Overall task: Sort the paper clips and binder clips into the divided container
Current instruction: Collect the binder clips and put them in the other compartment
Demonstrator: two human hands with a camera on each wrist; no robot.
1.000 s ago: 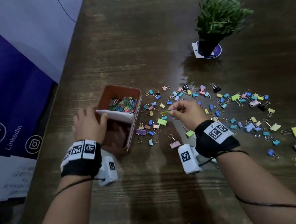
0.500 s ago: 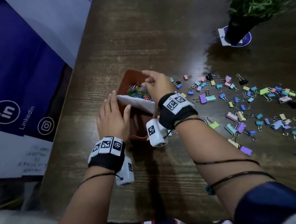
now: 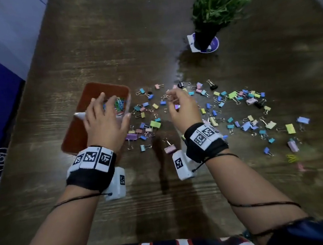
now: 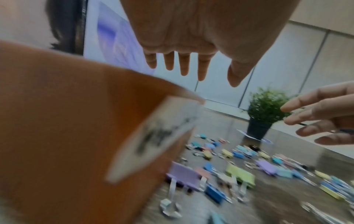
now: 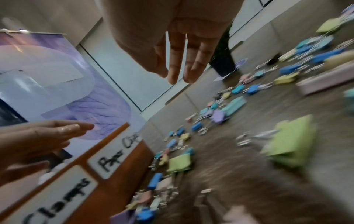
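I am watching the left hand hovering with fingers spread over the brown box, at nine o'clock on the bench, paper clips lying in its far compartment. The right hand is hanging relaxed and empty over the binder clips spreading toward three o'clock. I am judging that the left hand could be blocking the next drop, and a careless grab could scatter clips.
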